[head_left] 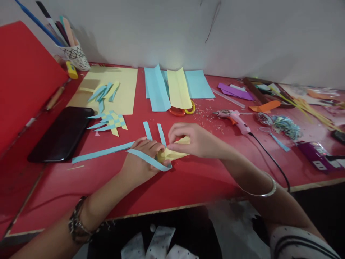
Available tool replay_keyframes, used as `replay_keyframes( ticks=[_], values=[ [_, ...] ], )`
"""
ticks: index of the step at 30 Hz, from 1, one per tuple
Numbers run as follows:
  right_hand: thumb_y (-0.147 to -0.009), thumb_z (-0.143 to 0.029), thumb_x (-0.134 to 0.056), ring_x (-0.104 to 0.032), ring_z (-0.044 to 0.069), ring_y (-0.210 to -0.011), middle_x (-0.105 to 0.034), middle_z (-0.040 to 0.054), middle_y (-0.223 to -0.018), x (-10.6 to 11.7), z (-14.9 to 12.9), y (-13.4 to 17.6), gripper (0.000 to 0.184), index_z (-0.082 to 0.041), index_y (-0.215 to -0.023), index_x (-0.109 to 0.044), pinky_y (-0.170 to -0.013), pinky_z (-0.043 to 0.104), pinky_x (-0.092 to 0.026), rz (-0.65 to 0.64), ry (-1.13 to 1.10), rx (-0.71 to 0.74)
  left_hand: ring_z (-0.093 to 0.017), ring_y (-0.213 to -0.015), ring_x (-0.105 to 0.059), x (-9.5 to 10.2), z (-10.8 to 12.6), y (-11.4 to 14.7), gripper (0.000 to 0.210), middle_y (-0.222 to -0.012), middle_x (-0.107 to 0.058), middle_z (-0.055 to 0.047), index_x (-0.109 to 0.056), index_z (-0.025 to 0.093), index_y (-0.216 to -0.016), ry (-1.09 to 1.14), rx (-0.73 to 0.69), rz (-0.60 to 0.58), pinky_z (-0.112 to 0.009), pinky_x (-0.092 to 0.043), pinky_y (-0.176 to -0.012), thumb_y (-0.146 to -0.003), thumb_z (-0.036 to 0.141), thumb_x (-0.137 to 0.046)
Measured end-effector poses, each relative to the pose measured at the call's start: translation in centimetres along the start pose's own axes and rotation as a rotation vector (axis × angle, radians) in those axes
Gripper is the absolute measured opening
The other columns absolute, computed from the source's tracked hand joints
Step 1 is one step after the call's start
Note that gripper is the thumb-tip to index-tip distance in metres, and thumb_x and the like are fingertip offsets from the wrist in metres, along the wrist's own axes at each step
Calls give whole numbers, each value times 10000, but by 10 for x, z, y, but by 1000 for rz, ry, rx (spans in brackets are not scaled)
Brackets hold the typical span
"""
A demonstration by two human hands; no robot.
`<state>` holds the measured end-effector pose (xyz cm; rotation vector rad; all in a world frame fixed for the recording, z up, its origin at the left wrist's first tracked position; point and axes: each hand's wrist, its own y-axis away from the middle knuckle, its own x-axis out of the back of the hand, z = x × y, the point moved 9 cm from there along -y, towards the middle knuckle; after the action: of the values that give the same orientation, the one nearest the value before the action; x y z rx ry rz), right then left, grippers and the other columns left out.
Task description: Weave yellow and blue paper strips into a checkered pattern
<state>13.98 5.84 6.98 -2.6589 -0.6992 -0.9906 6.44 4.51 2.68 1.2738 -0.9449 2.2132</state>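
Blue and yellow paper strips cross one another under my two hands at the middle of the red table. My left hand (141, 160) is closed on the strips, and one blue paper strip (147, 157) runs across its back and fingers. Fingers bent in a pinch, my right hand (195, 141) is at the yellow paper strips (176, 153); the ends between its fingertips are mostly hidden. Two blue ends (161, 135) stick out beyond the hands, and a long blue strip (104, 152) reaches left. Farther left lies a woven blue and yellow paper fish (114, 121).
A black phone (61, 135) lies at the left, near a yellow sheet (128, 90) bearing folded strips. Folded blue paper (157, 91) and scissors (177, 111) are behind the hands. A pink glue gun (235, 119) with its cord lies right, near a purple box (316, 156).
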Motion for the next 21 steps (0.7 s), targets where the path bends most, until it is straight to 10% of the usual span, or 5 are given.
replay_keyframes(
  ticks=[9,15,21],
  values=[
    [-834,-254,-451,-578,102,-708,-569,4,-794,-24,2,1,173,-173,-985,-473,-637,237,-439,-57,-438,-67,-212,-697,-611,0,1,3,272,-685,-643,-56,-562,169,-721,-117,-44,9,-387,-433,-776,-853,292,-358],
    [-811,-206,-494,-535,178,-901,-595,68,-931,-20,13,26,113,-165,-901,-546,-770,310,-369,6,251,-3,-197,-671,-596,-4,-3,1,181,-674,-635,-30,-537,190,-695,-110,35,-75,-379,-414,-787,-800,232,-396],
    [-829,-237,-504,-539,184,-846,-627,55,-902,-29,32,34,119,-184,-872,-602,-747,338,-240,-33,470,-111,-180,-677,-608,-3,-7,3,159,-710,-656,-18,-557,194,-700,-108,77,-38,-422,-353,-896,-769,206,-414]
  ],
)
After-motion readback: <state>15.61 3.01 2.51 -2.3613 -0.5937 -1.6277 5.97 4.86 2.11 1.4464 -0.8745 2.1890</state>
